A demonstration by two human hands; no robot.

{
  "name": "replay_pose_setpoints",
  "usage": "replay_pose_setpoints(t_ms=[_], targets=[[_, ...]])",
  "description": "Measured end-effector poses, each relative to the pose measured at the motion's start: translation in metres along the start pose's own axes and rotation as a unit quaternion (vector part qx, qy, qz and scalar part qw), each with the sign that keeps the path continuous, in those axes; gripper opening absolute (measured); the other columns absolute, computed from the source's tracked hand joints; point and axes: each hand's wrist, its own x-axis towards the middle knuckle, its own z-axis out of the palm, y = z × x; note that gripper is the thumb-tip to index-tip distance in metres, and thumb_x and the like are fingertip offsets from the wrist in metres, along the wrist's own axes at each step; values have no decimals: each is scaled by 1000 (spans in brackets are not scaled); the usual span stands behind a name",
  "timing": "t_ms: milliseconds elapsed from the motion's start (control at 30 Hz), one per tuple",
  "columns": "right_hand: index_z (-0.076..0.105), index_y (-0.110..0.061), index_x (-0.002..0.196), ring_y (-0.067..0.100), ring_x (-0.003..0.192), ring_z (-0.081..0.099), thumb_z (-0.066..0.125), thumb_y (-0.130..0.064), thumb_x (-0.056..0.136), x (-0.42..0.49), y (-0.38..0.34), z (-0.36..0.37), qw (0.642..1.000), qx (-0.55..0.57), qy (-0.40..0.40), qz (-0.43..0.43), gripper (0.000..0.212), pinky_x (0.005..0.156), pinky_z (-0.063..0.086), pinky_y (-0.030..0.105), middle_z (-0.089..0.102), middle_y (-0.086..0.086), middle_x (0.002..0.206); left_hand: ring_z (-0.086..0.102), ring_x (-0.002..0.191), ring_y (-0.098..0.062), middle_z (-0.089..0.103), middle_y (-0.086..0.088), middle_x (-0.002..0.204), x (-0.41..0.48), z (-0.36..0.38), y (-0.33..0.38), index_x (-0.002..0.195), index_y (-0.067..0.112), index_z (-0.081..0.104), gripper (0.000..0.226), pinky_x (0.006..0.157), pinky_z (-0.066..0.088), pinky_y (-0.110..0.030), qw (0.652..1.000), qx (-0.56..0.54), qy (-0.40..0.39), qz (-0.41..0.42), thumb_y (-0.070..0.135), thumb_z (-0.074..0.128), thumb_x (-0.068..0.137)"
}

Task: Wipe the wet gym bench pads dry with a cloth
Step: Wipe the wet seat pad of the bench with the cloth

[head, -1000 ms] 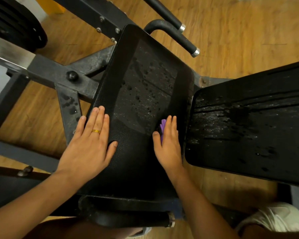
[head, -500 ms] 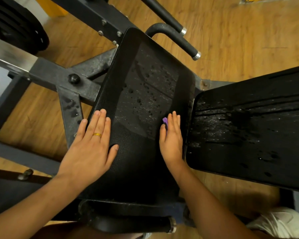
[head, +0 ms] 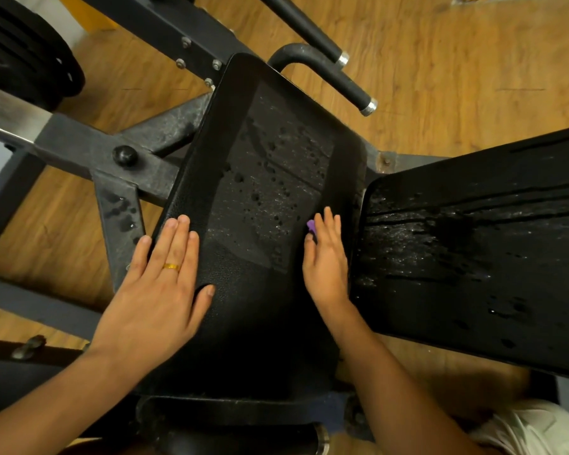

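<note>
Now my left hand (head: 158, 290) lies flat, fingers straight, on the seat pad (head: 270, 178). My right hand (head: 326, 261), seemingly flat too, presses a mostly hidden purple cloth (head: 311, 226) onto its droplet-beaded surface.

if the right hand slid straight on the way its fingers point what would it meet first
Probably the water drops on the seat pad, just ahead of the right hand; nothing else lies before the pad's far edge.
</note>
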Motion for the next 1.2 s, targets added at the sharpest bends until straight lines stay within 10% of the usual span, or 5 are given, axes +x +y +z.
replay_pose_setpoints(t_ms=[333, 734, 1200], targets=[[42, -9, 150, 26, 156, 5, 39, -17, 108, 119, -7, -10, 999, -5, 24, 22, 42, 120, 24, 39, 18, 6, 168, 12, 155, -37, 15, -27, 164, 0, 0, 0, 154, -8, 24, 78, 122, 16, -55, 1000, 4, -6, -2, 45, 34, 98], [41, -15, 154, 10, 155, 6, 43, -20, 108, 43, 5, -4, 1000, 7, 4, -22, 46, 115, 12, 22, 19, -7, 167, 16, 154, -37, 16, -27, 164, 1, 0, 1, 152, -9, 27, 78, 121, 19, -58, 1000, -7, -4, -8, 45, 33, 97], [44, -12, 151, 23, 152, 24, 43, -21, 108, 207, -7, -26, 1000, 22, -13, 9, 44, 125, 18, 38, 27, 4, 166, 13, 154, -36, 14, -25, 165, 1, 1, 0, 153, -8, 25, 78, 121, 17, -57, 1000, -4, -9, -6, 44, 36, 96]])
